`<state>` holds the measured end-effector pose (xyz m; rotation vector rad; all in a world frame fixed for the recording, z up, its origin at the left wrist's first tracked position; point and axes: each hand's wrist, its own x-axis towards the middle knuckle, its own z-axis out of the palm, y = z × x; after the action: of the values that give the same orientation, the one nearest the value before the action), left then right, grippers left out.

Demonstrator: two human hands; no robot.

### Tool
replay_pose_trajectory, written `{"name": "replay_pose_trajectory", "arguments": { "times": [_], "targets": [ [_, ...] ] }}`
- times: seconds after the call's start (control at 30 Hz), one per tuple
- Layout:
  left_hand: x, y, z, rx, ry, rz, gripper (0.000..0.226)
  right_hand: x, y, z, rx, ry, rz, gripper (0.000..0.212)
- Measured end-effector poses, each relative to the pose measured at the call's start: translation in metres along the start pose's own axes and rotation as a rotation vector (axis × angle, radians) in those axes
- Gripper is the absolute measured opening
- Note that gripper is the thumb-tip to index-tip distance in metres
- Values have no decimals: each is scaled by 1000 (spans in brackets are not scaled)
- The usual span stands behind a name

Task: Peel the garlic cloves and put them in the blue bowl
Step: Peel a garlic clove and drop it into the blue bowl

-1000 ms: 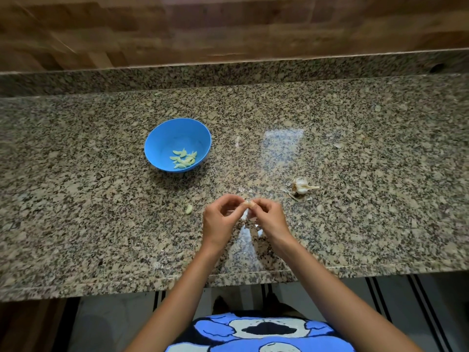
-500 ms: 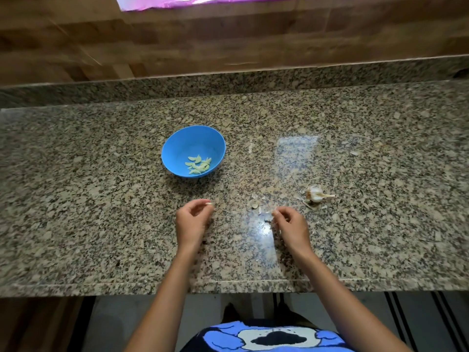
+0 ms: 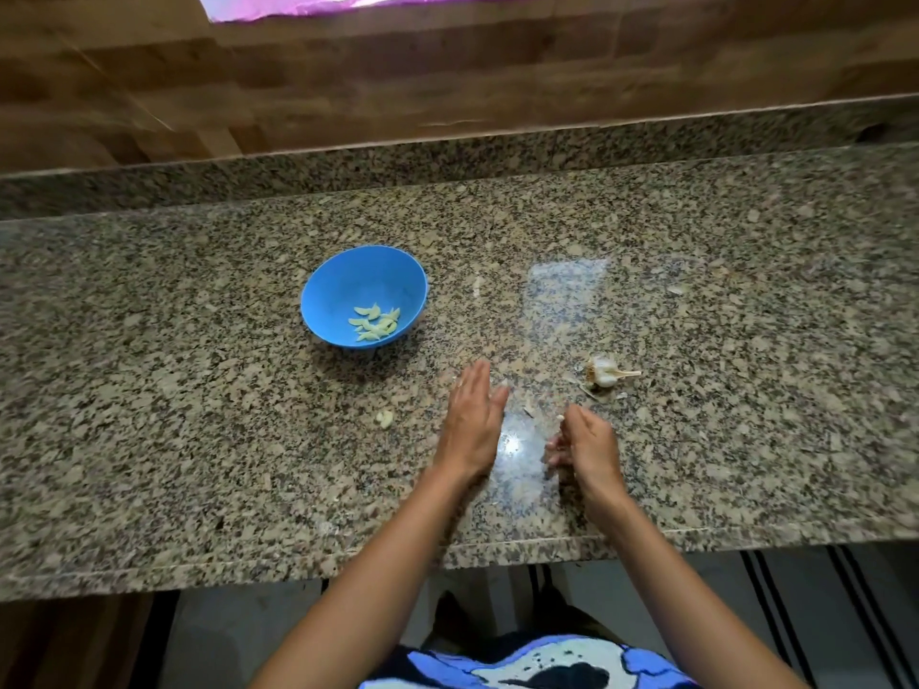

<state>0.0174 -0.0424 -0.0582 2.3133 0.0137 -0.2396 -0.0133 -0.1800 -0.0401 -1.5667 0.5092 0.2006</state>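
Seeing my left hand (image 3: pixel 472 420) flat, fingers straight, holding nothing. My right hand (image 3: pixel 587 447) has curled fingers pinching a small pale bit, maybe a garlic clove (image 3: pixel 560 418); can't tell. Peeled cloves (image 3: pixel 374 322) lie in the blue bowl (image 3: pixel 343 283); one loose clove (image 3: pixel 384 418) on the granite counter (image 3: pixel 199 440), garlic bulb remnant (image 3: pixel 605 372) right.

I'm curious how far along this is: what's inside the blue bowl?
Inside the blue bowl, a small heap of pale peeled garlic cloves lies toward the near side. They overlap, so the exact count and anything beneath them cannot be seen.
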Motion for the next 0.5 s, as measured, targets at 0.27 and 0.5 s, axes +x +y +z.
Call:
{"name": "replay_pose_trajectory", "arguments": {
  "times": [0.27,0.5],
  "targets": [
    [-7,-7,13,390,-347,482,51,-2,1,-20,304,280,71,7],
    [-51,-58,-35,419,-305,636,48,-23,-3,-11,509,161,284,3]
  ]
}}
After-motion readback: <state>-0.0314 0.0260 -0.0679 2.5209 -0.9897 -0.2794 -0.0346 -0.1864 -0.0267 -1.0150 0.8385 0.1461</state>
